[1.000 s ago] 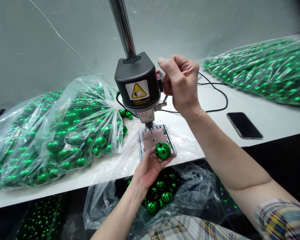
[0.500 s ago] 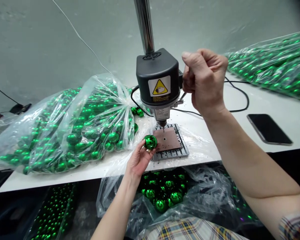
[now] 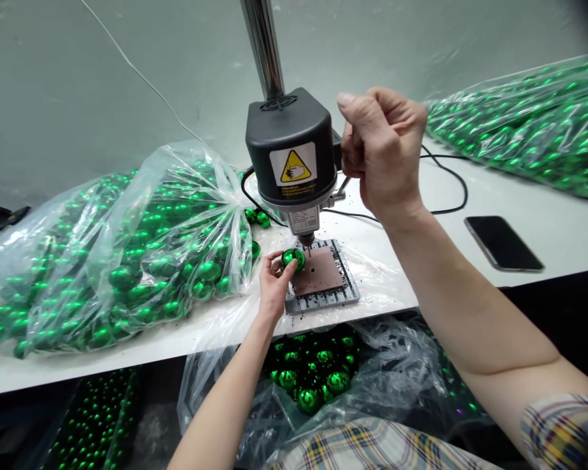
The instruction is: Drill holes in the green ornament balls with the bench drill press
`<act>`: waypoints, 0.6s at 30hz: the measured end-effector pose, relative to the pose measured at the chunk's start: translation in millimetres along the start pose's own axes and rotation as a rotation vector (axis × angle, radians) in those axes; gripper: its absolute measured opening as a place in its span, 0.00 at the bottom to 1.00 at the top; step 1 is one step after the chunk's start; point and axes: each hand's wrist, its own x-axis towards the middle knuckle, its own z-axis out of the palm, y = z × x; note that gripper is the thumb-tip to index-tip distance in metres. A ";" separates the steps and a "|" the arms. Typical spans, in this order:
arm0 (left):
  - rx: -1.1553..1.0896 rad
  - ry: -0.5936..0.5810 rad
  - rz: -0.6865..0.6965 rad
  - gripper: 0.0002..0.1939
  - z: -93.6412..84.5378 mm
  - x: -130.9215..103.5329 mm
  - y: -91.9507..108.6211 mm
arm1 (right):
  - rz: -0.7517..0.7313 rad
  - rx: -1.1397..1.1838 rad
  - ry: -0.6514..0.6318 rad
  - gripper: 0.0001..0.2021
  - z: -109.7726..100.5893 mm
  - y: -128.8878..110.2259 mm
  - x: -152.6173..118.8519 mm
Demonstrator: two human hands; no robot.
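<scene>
My left hand (image 3: 275, 284) holds a shiny green ball (image 3: 294, 260) between thumb and fingers, just left of the drill bit. The ball is over the left edge of a brown pad (image 3: 323, 270) with a small dark hole. Under the pad lies a grey slotted base plate (image 3: 350, 281) strewn with dark specks. Above stands a black drill press head (image 3: 291, 147) with a yellow warning label. My right hand (image 3: 385, 147) is closed at the right side of the drill head, around a handle mostly hidden by the fingers.
Clear bags of green balls lie on the white table at left (image 3: 142, 248) and right (image 3: 529, 124). An open bag of green balls (image 3: 318, 372) hangs below the front edge. A phone (image 3: 504, 243) and black cable (image 3: 465, 186) are at the right.
The left hand has turned and brought the green ball slightly up toward the drill bit, thumb now in front. The whole view has shifted, moving the scene leftward. The right hand keeps its grip.
</scene>
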 end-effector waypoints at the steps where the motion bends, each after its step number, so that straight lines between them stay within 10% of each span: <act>1: 0.012 -0.009 0.007 0.29 2.8 0.3 -1.1 | 0.003 0.003 0.001 0.27 0.4 -0.9 -0.4; 18: 0.523 -0.057 0.218 0.27 9.6 -2.8 -17.9 | 0.048 -0.041 0.016 0.31 3.2 -6.9 -2.7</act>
